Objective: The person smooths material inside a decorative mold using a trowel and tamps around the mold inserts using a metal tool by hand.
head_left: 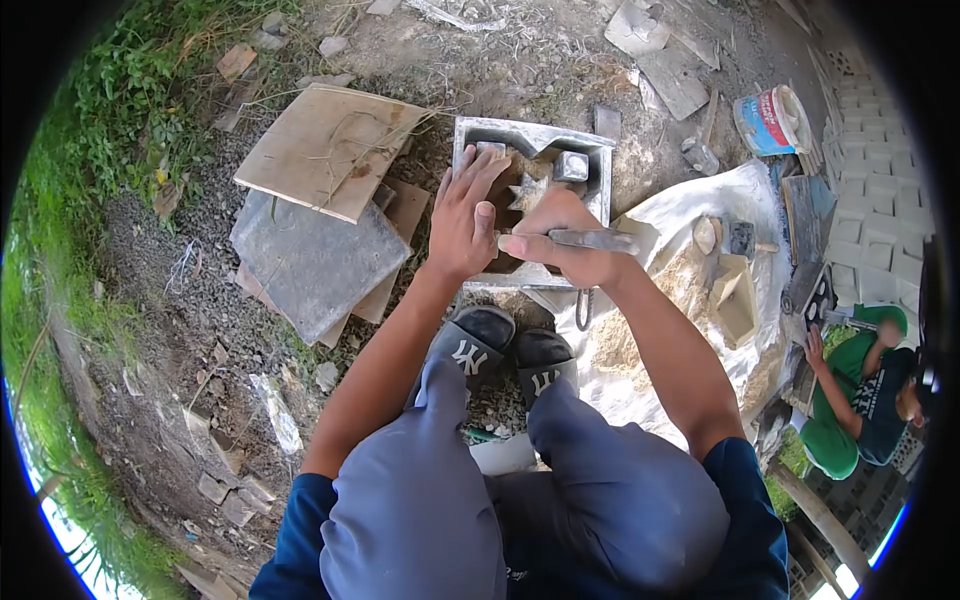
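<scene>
A square grey metal mould [606, 186] lies on the ground before my feet, with a star-shaped piece [528, 192] and a square block [571, 167] inside. My left hand [466, 218] lies over the mould's left side, fingers stretched out and somewhat apart. Above the mould's lower right part, my right hand [568, 240] is closed around a flat grey metal tool [598, 240], whose blade points right. The tool's other end comes close to my left thumb; whether they touch I cannot tell. Both hands hide part of the mould's inside.
Left of the mould are stacked boards [325, 150] and a grey slab [315, 262]. On the right, a white sheet [655, 375] bears sandy powder [622, 340] and a box-like scoop [733, 300]. A bucket [772, 122] stands farther off. Another person [862, 400] works at far right.
</scene>
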Demonstrator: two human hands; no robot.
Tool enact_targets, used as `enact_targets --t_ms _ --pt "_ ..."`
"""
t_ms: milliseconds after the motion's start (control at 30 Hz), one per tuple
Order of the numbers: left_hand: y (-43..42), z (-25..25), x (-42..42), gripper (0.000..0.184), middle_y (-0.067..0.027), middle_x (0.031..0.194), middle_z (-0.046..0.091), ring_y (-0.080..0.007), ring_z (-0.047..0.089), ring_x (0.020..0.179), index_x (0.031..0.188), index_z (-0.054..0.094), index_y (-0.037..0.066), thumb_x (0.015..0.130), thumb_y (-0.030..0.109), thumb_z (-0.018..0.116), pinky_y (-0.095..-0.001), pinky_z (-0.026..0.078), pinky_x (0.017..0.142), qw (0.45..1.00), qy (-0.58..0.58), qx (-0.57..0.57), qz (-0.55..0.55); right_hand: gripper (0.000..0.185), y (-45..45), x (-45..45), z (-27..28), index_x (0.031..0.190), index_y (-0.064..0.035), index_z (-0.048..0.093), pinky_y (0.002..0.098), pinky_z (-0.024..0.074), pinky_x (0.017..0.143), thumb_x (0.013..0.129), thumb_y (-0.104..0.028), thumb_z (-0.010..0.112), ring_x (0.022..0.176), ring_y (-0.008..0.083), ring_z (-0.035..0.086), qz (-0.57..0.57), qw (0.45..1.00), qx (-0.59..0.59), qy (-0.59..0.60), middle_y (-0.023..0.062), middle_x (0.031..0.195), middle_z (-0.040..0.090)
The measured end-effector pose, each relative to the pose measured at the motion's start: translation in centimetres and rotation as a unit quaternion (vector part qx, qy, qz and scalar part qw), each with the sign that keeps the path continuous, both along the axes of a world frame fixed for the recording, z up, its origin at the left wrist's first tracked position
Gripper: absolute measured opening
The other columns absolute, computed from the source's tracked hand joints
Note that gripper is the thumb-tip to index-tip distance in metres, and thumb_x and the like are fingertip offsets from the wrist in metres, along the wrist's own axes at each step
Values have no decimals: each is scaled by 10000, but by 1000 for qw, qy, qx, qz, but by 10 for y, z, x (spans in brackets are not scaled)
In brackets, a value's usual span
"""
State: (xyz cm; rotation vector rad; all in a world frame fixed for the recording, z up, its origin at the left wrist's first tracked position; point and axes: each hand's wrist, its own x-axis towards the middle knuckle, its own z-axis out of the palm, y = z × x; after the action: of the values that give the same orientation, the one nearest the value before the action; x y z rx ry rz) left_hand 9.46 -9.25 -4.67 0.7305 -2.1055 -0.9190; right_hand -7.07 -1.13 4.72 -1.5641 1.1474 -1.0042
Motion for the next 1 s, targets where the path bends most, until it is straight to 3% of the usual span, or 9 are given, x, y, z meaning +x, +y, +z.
enact_targets --t_ms 33,100,133,167,233,267,400,833,1000 --pt "0 -1 -1 690 -198 1486 460 -425 339 1432 1412 512 100 1033 553 156 -598 256 1140 1000 -9 -2 0 175 -1 1 -3 900 -63 743 300 452 720 895 -236 760 785 102 579 5 1000 -16 26 2 830 656" --pt "-4 -2 -4 691 -201 1484 462 -429 340 1429 1410 514 98 1033 553 156 -595 257 1140 1000 -18 -9 -5 168 2 12 2 892 -66 715 283 416 675 893 -227 761 710 113 526 -100 987 32 -121 -2 801 629" --pt "-3 -3 -3 698 -204 1482 462 -431 342 1427 1409 514 96 1031 559 154 -593 257 1140 1000 -7 -7 -6 462 -2 18 18 780 -33 604 272 353 615 906 -463 718 658 114 456 -104 969 -3 -225 -2 741 550" --pt "-2 -5 -2 704 -207 1480 463 -433 343 1425 1407 515 95 1030 565 152 -591 256 1140 1000 4 -5 -5 462 -1 17 20 780 -33 604 272 353 615 906 -463 718 658 114 456 -106 968 -2 -226 -2 741 550" --pt "-1 -2 -3 718 -208 1477 466 -433 346 1423 1404 517 94 1026 580 146 -588 257 1140 1000 9 -3 1 756 -6 13 25 674 -30 462 277 308 581 862 -760 517 660 105 432 -112 950 -99 -275 -3 708 488" --pt "-1 0 -3 724 -209 1473 469 -434 348 1421 1403 517 91 1025 583 143 -588 257 1140 1000 4 -5 -2 881 -2 15 30 623 -46 358 288 255 535 770 -911 288 607 114 410 -151 958 -45 -241 -1 641 417" --pt "-2 -1 -3 734 -211 1459 481 -435 354 1415 1403 517 90 1023 591 139 -585 259 1140 1000 6 -5 -6 891 16 17 49 586 -40 340 299 212 468 800 -899 244 489 132 346 -102 978 -80 -165 17 548 324" --pt "-2 -1 -4 712 -209 1450 491 -423 363 1415 1392 528 90 1030 581 161 -571 280 1136 1000 0 -3 1 880 0 24 40 559 -44 338 295 253 461 837 -876 274 454 131 324 -121 977 -77 -158 0 506 323" --pt "-1 0 -4 713 -206 1453 489 -421 362 1416 1391 529 89 1029 580 161 -573 278 1138 1000 3 -7 1 872 1 25 38 565 -36 345 296 357 526 859 -856 296 480 149 341 -79 979 -69 -175 9 510 334"
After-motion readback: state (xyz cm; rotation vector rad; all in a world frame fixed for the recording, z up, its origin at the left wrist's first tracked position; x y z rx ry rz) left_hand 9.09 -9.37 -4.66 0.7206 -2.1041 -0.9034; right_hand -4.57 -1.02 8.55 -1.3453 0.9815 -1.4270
